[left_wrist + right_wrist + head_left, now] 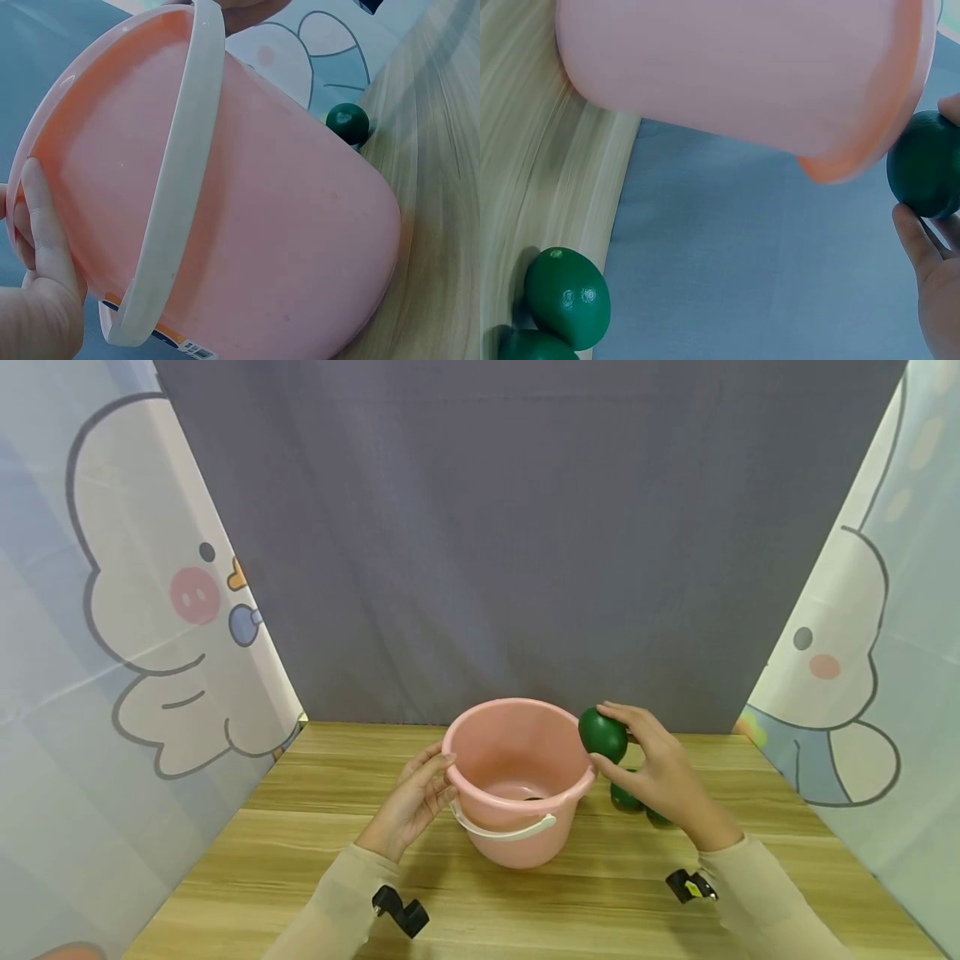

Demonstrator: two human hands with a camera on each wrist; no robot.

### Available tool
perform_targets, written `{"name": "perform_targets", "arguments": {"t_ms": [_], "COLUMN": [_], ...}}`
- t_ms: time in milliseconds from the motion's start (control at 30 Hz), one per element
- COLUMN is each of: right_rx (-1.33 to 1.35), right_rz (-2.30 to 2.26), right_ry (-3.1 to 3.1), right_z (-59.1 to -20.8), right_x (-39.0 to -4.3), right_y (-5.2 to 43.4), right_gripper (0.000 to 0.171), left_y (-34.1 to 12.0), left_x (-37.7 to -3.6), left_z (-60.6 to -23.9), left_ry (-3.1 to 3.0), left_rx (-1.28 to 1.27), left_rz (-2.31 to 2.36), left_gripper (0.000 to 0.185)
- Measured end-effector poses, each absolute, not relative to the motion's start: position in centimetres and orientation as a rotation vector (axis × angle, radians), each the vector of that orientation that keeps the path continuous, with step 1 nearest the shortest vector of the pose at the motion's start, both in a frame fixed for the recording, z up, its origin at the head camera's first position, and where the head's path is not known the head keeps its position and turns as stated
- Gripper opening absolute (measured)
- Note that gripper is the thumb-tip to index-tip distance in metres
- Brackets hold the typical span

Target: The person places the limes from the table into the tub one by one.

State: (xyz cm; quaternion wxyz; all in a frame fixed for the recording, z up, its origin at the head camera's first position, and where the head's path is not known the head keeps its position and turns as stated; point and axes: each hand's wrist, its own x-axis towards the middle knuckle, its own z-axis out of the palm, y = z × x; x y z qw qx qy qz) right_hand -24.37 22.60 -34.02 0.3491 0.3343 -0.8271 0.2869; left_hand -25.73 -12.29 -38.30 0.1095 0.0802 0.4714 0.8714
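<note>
A pink bucket [517, 827] stands upright on the wooden table, its white handle [180, 180] lowered toward the near side. My left hand [412, 797] holds the bucket by its left rim. Between the thumb and fingers of my right hand [656, 768] is a glossy dark-green, egg-shaped fruit [602, 734], raised at the bucket's right rim. In the right wrist view that held fruit [926, 165] overlaps the rim's edge. Only a sliver of a dark thing [533, 799] shows inside the bucket, mostly hidden by the near wall.
More green fruits [567, 298] lie on the table [300, 860] right of the bucket, partly behind my right hand in the head view. A dark grey curtain [480, 543] hangs along the table's far edge. Printed cartoon curtains [45, 652] flank both sides.
</note>
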Motion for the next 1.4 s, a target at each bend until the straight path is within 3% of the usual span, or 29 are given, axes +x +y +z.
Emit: {"name": "perform_targets", "arguments": {"t_ms": [1400], "right_rx": [1.051], "right_rz": [0.758], "right_ry": [-2.059], "right_z": [-33.6], "right_x": [-25.9], "right_y": [19.1], "right_gripper": [0.071], "left_y": [-12.2], "left_x": [-25.8], "left_z": [-38.4], "left_ry": [1.384], "left_rx": [0.224], "left_rz": [2.575], "left_gripper": [0.039]}}
